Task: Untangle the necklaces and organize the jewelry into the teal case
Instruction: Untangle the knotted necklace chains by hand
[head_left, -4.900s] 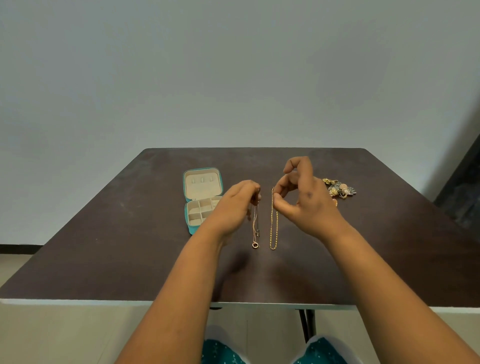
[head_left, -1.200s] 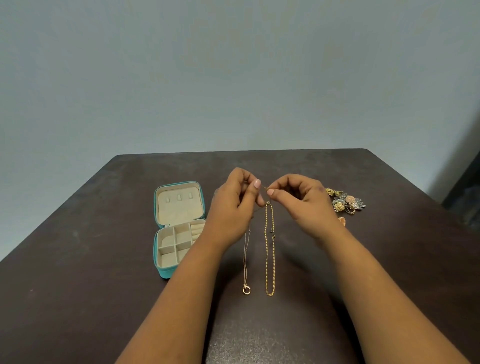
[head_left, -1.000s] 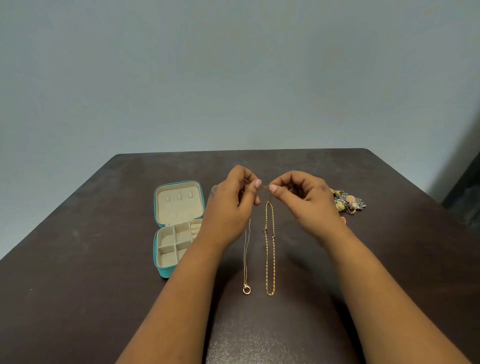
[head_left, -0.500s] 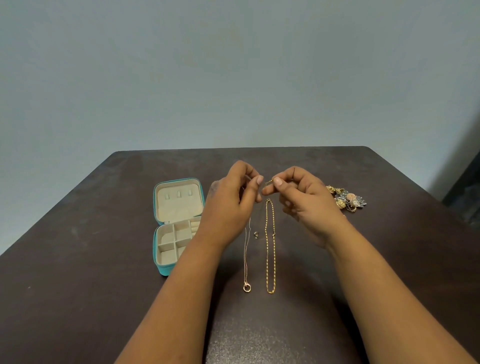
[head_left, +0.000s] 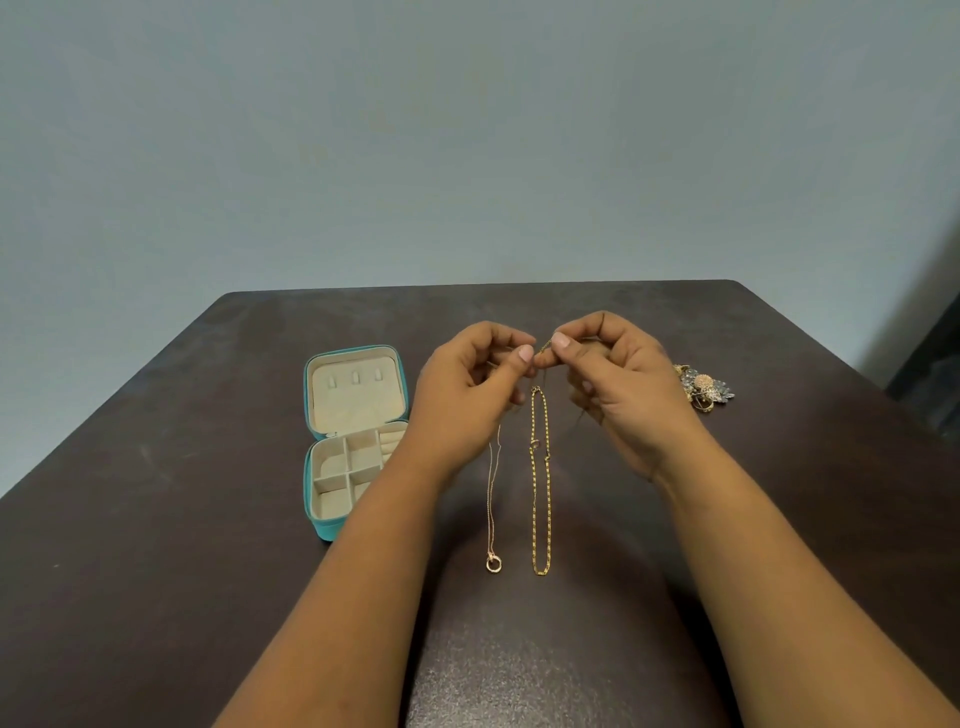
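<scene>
Both hands are raised over the dark table, fingertips almost meeting. My left hand and my right hand each pinch a very fine chain stretched between them. A small pendant dangles below it. A gold link necklace lies straight on the table under the hands. Left of it lies a thin rose necklace with a ring pendant; its top end is hidden behind my left hand. The teal case lies open at the left, its beige compartments showing nothing inside.
A small heap of gold and silver jewelry sits on the table to the right of my right hand. The table's far edge lies just beyond the hands, with a plain wall behind it. A dark object stands at the far right edge.
Both hands have lifted a little and kept pinching the fine chain. The small pendant has swung right, up against the gold necklace. The two necklaces on the table have not moved.
</scene>
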